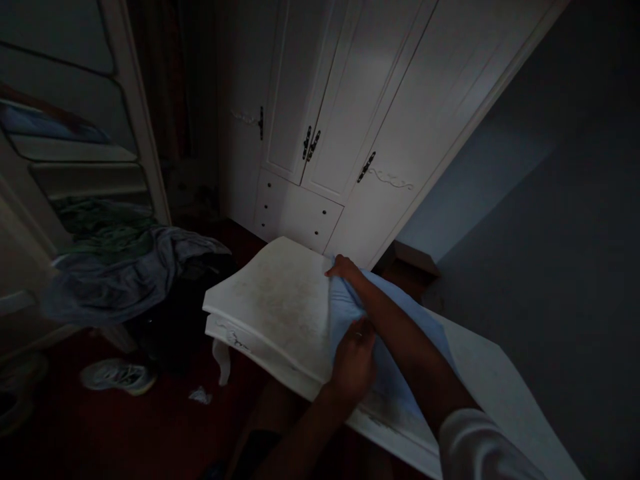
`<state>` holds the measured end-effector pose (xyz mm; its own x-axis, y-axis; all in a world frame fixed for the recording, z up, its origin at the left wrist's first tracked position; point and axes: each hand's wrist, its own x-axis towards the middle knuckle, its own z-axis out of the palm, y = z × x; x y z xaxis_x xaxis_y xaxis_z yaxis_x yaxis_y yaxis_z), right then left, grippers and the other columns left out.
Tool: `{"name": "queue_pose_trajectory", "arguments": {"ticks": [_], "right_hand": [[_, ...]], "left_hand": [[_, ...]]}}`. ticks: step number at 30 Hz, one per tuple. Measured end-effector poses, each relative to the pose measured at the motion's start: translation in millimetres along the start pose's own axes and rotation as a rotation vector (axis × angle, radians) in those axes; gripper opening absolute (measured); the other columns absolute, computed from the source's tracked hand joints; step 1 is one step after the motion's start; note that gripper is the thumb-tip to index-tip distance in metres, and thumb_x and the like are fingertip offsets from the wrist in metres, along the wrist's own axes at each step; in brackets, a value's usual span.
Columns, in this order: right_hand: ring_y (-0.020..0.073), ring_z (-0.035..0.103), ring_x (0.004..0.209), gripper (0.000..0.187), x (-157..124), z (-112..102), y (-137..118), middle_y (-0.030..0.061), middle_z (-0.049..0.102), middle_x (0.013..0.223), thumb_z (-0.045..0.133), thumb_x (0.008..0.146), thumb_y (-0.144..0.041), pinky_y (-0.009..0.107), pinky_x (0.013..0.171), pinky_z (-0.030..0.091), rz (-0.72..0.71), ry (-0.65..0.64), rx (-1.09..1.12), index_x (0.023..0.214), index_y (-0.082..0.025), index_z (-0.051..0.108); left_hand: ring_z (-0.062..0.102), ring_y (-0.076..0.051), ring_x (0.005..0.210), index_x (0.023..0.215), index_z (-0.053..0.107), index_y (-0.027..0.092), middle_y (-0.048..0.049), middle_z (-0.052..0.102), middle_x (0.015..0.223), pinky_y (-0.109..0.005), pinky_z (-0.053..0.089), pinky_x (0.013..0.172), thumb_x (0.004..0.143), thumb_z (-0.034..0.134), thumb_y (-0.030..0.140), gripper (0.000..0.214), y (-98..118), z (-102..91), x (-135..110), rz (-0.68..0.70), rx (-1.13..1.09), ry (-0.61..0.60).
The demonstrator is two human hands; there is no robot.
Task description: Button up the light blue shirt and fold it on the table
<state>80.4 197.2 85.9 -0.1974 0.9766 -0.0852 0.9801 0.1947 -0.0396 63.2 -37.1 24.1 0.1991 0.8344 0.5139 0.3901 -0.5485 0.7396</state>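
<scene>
A pale blue cloth (pixel 345 313) lies on the white top of a low piece of furniture (pixel 270 293). My left hand (pixel 354 357) is closed, pinching the cloth's near edge, with a ring on one finger. My right hand (pixel 343 268) reaches further out and grips the cloth's far corner near the back edge of the white top. My right forearm lies across the cloth.
A white wardrobe (pixel 360 120) with dark handles and small drawers stands behind. At the left, a heap of grey and green clothes (pixel 125 267) rests on something dark. A white shoe (pixel 117 375) and a scrap lie on the dark red floor. A grey wall is on the right.
</scene>
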Motion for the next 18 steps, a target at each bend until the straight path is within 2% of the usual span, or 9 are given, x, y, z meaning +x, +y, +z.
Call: {"name": "queue_pose_trajectory", "arguments": {"ticks": [3,5,8,10,12,14,18], "right_hand": [[0.0319,0.069,0.105,0.054,6.2,-1.5,-1.4,0.0226,0.068,0.118,0.080,0.066,-0.018,0.035,0.081,0.056,0.104,-0.067,-0.031,0.115,-0.006,0.065],[0.0310,0.068,0.108,0.051,5.6,-6.6,4.1,0.0216,0.068,0.120,0.077,0.067,-0.014,0.033,0.083,0.056,0.120,-0.079,-0.038,0.116,-0.006,0.065],[0.0304,0.067,0.108,0.052,-1.6,-19.7,21.7,0.0209,0.068,0.120,0.078,0.069,-0.019,0.030,0.083,0.056,0.120,-0.069,-0.039,0.117,-0.005,0.065],[0.0304,0.067,0.109,0.055,-9.5,-29.4,36.7,0.0212,0.067,0.122,0.079,0.071,-0.026,0.030,0.084,0.055,0.120,-0.051,-0.036,0.119,-0.004,0.064],[0.0304,0.066,0.110,0.057,-18.5,-37.9,52.0,0.0220,0.066,0.123,0.080,0.072,-0.031,0.029,0.084,0.055,0.128,-0.031,-0.028,0.120,-0.004,0.063],[0.0302,0.066,0.110,0.059,-27.6,-44.6,66.8,0.0225,0.066,0.123,0.079,0.073,-0.034,0.029,0.084,0.054,0.141,-0.012,-0.016,0.120,-0.003,0.063],[0.0296,0.065,0.112,0.058,-44.0,-55.4,94.6,0.0212,0.066,0.122,0.078,0.075,-0.039,0.027,0.085,0.053,0.178,0.021,0.004,0.119,-0.005,0.063]], "left_hand": [[0.041,-0.023,0.140,0.147,0.040,0.014,-0.0111,0.046,0.149,-0.043,0.033,0.121,0.074,0.040,-0.002,0.075,1.1,-10.6,-3.4,0.037,0.036,-0.096],[0.040,-0.023,0.141,0.148,0.039,0.014,-0.0120,0.046,0.149,-0.042,0.035,0.119,0.081,0.039,0.002,0.067,-5.7,-20.3,-6.7,0.109,0.055,-0.169],[0.026,-0.023,0.147,0.153,0.028,0.018,-0.0113,0.036,0.155,-0.044,0.031,0.120,0.091,0.045,0.019,0.064,-24.1,-34.8,-9.6,0.224,0.113,-0.225],[0.013,-0.028,0.150,0.155,0.019,0.017,-0.0142,0.022,0.160,-0.051,0.021,0.122,0.087,0.059,0.034,0.081,-37.0,-40.2,-7.7,0.227,0.199,-0.219],[0.006,-0.032,0.150,0.156,0.014,0.015,-0.0170,0.015,0.161,-0.056,0.014,0.122,0.082,0.065,0.042,0.094,-46.4,-40.2,-2.4,0.201,0.282,-0.210],[0.005,-0.030,0.151,0.156,0.015,0.016,-0.0174,0.015,0.161,-0.056,0.012,0.122,0.083,0.064,0.044,0.092,-50.8,-35.9,5.0,0.207,0.329,-0.214],[0.006,-0.027,0.151,0.152,0.028,0.017,-0.0161,0.019,0.161,-0.051,0.016,0.122,0.084,0.065,0.047,0.082,-49.7,-26.2,16.8,0.391,0.359,-0.292]]}}
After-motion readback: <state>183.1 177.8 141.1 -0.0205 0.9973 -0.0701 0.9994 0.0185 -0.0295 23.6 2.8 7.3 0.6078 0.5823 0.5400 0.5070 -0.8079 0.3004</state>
